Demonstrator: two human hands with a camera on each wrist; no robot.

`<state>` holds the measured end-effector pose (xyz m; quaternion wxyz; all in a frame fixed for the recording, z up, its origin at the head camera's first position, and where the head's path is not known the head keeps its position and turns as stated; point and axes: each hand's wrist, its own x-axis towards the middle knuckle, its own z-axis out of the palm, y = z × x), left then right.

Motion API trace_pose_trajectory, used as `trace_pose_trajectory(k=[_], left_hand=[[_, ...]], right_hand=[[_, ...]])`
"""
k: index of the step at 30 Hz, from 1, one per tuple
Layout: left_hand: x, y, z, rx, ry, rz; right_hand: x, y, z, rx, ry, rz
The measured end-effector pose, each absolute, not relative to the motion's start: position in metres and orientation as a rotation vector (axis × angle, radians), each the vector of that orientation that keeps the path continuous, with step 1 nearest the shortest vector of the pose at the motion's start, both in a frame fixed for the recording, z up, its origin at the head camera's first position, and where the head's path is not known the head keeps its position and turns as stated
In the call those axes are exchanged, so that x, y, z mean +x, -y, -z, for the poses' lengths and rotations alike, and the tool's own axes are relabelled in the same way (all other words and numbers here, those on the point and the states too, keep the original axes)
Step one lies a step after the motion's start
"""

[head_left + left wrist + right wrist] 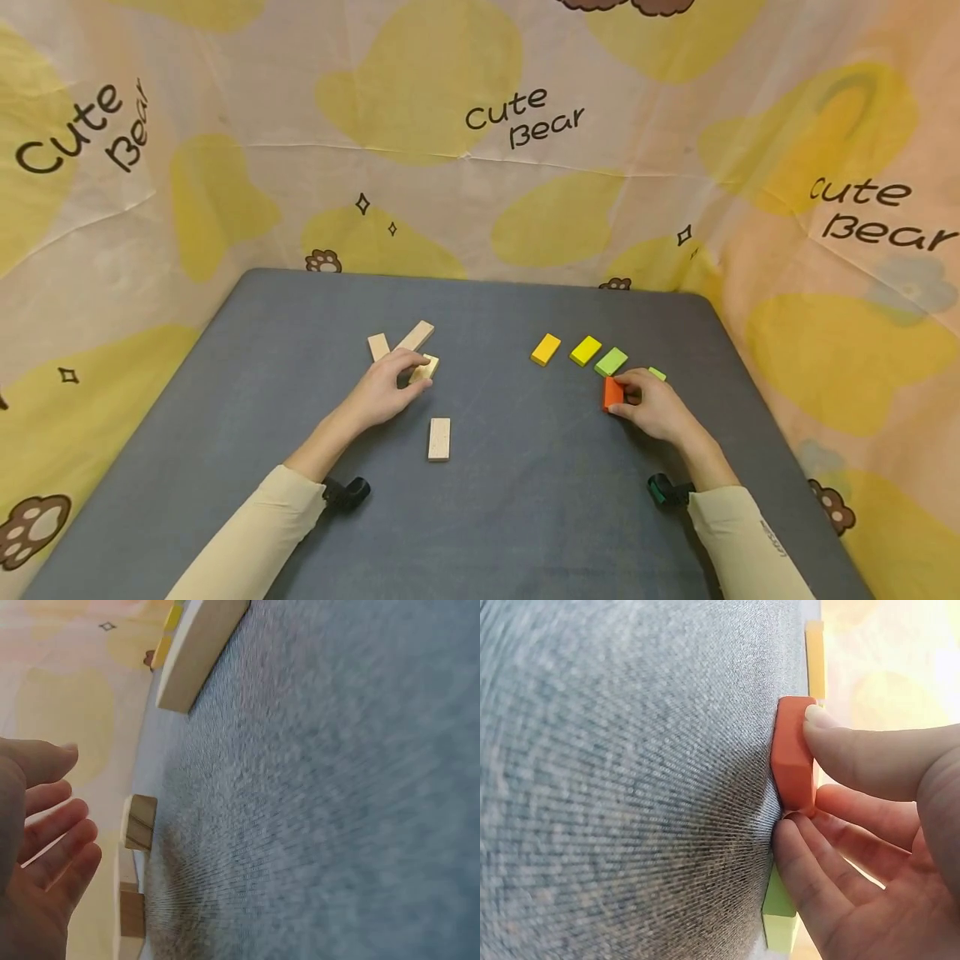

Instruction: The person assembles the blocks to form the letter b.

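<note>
Our right hand (pixel 654 408) pinches the orange block (pixel 612 392) on edge; our left hand (pixel 386 392), fingers relaxed, could nudge the wooden blocks (pixel 424 367).

Printed backdrop cloth (pixel 480 208), head view, legible text:

- Upper left of the frame: "Cute Bear" (pixel 82 129), black handwritten-style lettering in two lines, tilted up to the right.
- Upper centre: "Cute Bear" (pixel 523 119), same lettering, two lines, on and just beside a yellow patch.
- Right side, mid-height: "Cute Bear" (pixel 881 215), same lettering, two lines, tilted slightly down to the right.

Right sleeve (pixel 750 542), lower right of the frame: a small dark printed mark (pixel 773 539) near the cuff, too small to read.

Wrist views: no readable text.
</note>
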<state>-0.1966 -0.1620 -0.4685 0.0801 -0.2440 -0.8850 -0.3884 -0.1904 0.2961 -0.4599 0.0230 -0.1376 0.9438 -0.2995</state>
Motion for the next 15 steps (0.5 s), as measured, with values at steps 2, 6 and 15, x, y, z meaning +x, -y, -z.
trace_pose_trajectory(k=[2,6,15], left_hand=[[-0.201,0.162,0.47,-0.713,2.654,1.182],[-0.209,0.16,0.473,-0.678,2.685,1.196],[-0.222,0.158,0.478,-0.655,2.824,1.14]], right_hand=[[-0.19,-0.296,0.46,-0.425,-2.918,0.931],[-0.19,-0.297,0.46,-0.421,-2.917,0.937],[-0.191,-0.298,0.461,-0.435,-2.926,0.932]])
